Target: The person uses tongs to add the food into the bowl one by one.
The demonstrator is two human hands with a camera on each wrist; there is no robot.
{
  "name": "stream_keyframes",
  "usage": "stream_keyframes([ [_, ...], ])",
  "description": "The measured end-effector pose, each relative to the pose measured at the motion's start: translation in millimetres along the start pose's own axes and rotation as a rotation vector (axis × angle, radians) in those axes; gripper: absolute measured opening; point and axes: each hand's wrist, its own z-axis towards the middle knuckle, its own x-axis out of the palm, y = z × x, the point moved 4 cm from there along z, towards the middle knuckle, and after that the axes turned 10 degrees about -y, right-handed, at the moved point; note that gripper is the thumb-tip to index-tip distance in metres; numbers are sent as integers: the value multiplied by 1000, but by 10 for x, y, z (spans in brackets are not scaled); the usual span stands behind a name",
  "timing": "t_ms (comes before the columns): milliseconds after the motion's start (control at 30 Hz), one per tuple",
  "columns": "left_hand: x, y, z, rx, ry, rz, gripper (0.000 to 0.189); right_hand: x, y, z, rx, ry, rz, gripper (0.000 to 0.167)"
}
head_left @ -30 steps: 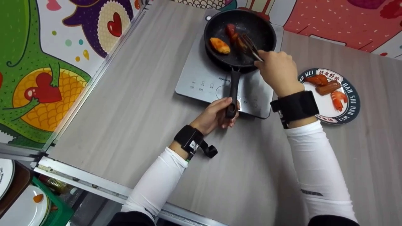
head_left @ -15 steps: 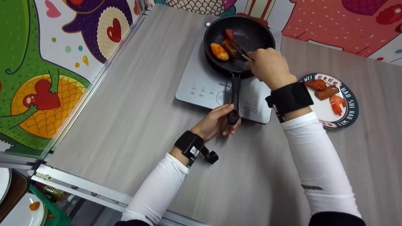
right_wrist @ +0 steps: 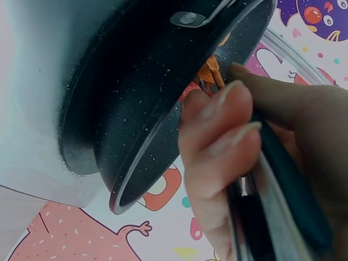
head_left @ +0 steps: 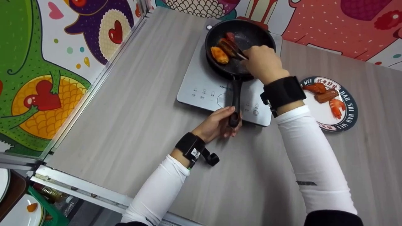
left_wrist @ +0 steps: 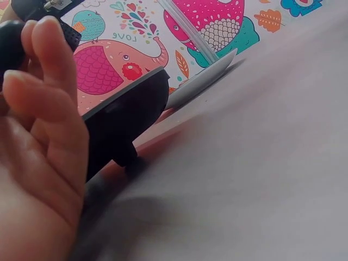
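A black frying pan (head_left: 256, 36) sits on a silver induction cooker (head_left: 194, 83). My left hand (head_left: 213, 125) holds the end of the pan's handle (head_left: 236, 94), thumb on top and fingers beneath. Over the pan's right rim, my right hand (head_left: 265, 64) grips metal tongs (head_left: 241, 56) with a dark green grip (right_wrist: 288, 185). The tongs' tips are at a brownish food piece (head_left: 225, 45); whether they pinch it is unclear. Beside it lie a yellow-orange food piece (head_left: 220, 56), on the left, and a reddish piece (head_left: 230, 36), behind.
Right of the cooker stands a dark-rimmed plate (head_left: 351, 111) with a shrimp (head_left: 337, 108) and two brownish food pieces. A metal rail (head_left: 84, 188) edges the table's front left. Below it are a green basket (head_left: 51, 210) and a white plate (head_left: 19, 216). Cartoon-printed walls close the back and left.
The right hand and tongs have moved left across the pan, and the brownish piece has shifted left beside the yellow-orange one. The left hand keeps hold of the handle. The head view has shifted slightly.
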Motion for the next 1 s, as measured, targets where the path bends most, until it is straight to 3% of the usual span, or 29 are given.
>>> stream_keyframes([
  [233, 11, 15, 15, -1, 4, 1, 46, -28, -57, -38, -21, -18, 12, 30],
  [400, 17, 20, 30, 3, 14, -5, 48, -47, -127, -105, 14, 3, 44, 30],
  [733, 5, 24, 28, 16, 18, 23, 39, -7, -283, -297, 96, 74, 47, 54],
  [833, 4, 21, 24, 14, 21, 22, 39, 8, -308, -374, 101, 47, 23, 56],
  [1000, -10, 10, 5, 11, 23, 14, 39, 52, -305, -514, 60, -68, -15, 52],
])
